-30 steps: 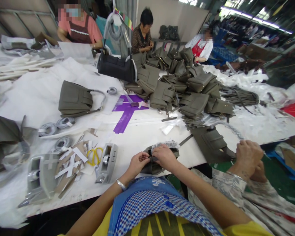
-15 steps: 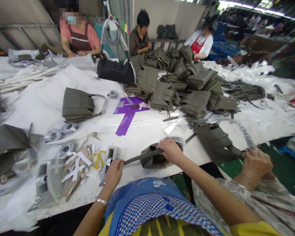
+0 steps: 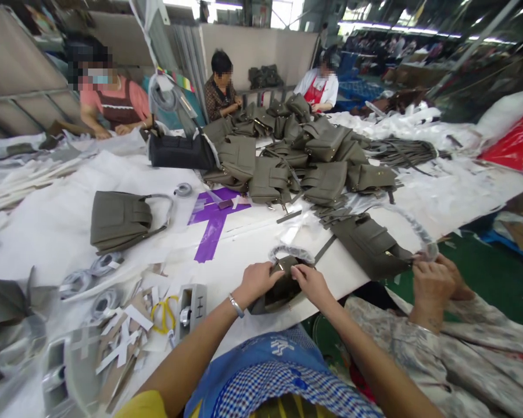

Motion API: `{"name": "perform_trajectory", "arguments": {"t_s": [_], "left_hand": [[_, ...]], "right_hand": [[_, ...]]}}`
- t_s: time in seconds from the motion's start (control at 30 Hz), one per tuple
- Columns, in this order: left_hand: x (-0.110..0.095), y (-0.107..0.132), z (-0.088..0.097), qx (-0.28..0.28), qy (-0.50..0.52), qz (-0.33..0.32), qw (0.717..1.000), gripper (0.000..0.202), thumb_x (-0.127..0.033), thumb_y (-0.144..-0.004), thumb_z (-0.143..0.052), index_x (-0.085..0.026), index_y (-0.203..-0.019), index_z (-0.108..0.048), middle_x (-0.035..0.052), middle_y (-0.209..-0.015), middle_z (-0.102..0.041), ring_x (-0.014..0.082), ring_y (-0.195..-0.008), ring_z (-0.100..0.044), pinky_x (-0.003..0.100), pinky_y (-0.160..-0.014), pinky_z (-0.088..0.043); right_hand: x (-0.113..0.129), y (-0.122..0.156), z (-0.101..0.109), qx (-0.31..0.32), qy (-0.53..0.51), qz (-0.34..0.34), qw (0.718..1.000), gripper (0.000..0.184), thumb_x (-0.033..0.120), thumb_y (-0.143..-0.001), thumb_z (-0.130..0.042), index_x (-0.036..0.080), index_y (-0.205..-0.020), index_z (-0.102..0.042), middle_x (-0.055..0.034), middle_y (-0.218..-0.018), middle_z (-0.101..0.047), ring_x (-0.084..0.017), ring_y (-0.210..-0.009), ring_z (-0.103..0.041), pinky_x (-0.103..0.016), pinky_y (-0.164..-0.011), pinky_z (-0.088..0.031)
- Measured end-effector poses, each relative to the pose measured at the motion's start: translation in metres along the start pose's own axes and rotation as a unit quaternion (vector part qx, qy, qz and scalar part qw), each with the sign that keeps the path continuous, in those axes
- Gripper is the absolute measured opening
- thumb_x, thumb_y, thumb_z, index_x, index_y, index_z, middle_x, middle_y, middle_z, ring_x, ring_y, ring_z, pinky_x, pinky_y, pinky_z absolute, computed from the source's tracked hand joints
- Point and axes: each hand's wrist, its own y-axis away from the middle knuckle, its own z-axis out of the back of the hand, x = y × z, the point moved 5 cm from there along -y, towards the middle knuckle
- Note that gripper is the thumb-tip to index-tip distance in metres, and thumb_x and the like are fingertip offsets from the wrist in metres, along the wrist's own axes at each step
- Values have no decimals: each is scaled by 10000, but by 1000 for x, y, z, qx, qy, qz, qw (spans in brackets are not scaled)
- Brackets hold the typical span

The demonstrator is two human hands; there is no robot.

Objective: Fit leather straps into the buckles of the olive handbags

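Observation:
A small olive-grey handbag [image 3: 283,284] lies at the table's near edge, its handle [image 3: 291,252] wrapped in clear foam. My left hand [image 3: 258,280] grips the bag's left side with fingers curled. My right hand [image 3: 312,284] pinches its top right edge. Both hands are closed on this bag. Just left of it stands a grey tape dispenser [image 3: 189,309].
A co-worker's hands [image 3: 433,283] at my right hold the wrapped handle of another olive bag [image 3: 368,244]. A heap of olive bags [image 3: 296,157] fills the table's middle. Yellow scissors [image 3: 163,313], tape rolls [image 3: 103,263] and white strips lie left. Three people sit across the table.
My left hand came back from the tape dispenser to the bag. The strap it had pulled out to the left is no longer stretched. The view tilted up and left.

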Motion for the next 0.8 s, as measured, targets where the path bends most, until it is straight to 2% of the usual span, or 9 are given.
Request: {"name": "perform_trajectory", "arguments": {"t_s": [0.13,0.27,0.33,0.47,0.53,0.6,0.67,0.73,0.8], "left_hand": [[3,3,2,57,175,-46,982,325,-435,-885,-480,-182,-892,-684,32,-776,-715,191,-737,-638,265,-676,-447],[3,23,16,101,347,-88,928,288,-364,-881,-519,-167,-1024,-672,49,-998,-707,197,-922,-623,282,-831,-462],[2,32,23,101,386,-87,913,307,-348,-884,-531,-168,-1101,-652,64,-1072,-689,210,-988,-610,307,-896,-450],[-2,44,27,109,442,-86,887,374,-362,-904,-515,-185,-1223,-596,71,-1174,-648,231,-1093,-571,345,-980,-411],[-5,47,23,116,453,-88,879,397,-382,-902,-517,-191,-1243,-584,68,-1177,-642,239,-1104,-559,350,-979,-410],[-7,47,18,101,441,-80,888,394,-409,-894,-525,-180,-1202,-616,67,-1094,-667,235,-1028,-582,345,-930,-436],[-9,46,14,79,427,-70,898,387,-426,-890,-525,-168,-1154,-645,66,-1016,-682,225,-949,-596,338,-884,-453],[-12,47,14,78,434,-75,894,386,-425,-890,-527,-169,-1153,-645,70,-1043,-679,228,-970,-591,341,-905,-443],[-17,49,17,98,455,-87,881,390,-420,-894,-522,-176,-1177,-633,73,-1124,-662,242,-1045,-573,349,-948,-421]], "right_hand": [[-17,-18,-11,22,-147,-99,984,355,490,-843,-547,198,-1000,-675,-54,-837,-722,-203,-706,-682,-309,-623,-542],[-2,-36,-5,-23,-332,-91,938,359,479,-775,-660,183,-978,-672,-67,-1000,-712,-215,-903,-673,-344,-809,-548],[6,-43,3,-42,-413,-99,905,338,477,-773,-671,171,-919,-677,-66,-945,-720,-208,-890,-675,-352,-852,-538],[15,-50,25,-82,-552,-120,821,298,462,-803,-656,166,-830,-658,-61,-843,-729,-202,-821,-688,-350,-814,-562],[20,-48,32,-109,-613,-134,771,290,462,-834,-624,175,-864,-653,-59,-887,-732,-193,-846,-691,-337,-822,-564],[31,-38,28,-94,-657,-138,735,328,490,-863,-577,183,-948,-652,-68,-995,-724,-188,-924,-682,-331,-871,-547],[47,-23,15,-10,-653,-146,743,364,489,-856,-592,180,-1042,-643,-87,-1096,-700,-197,-1011,-659,-340,-925,-519],[61,-3,-2,82,-599,-160,780,393,441,-815,-667,165,-1093,-636,-111,-1122,-691,-219,-1048,-645,-361,-954,-496],[67,13,-11,127,-550,-169,808,415,414,-801,-691,157,-1121,-630,-124,-1109,-696,-232,-1041,-647,-386,-968,-480]]}}
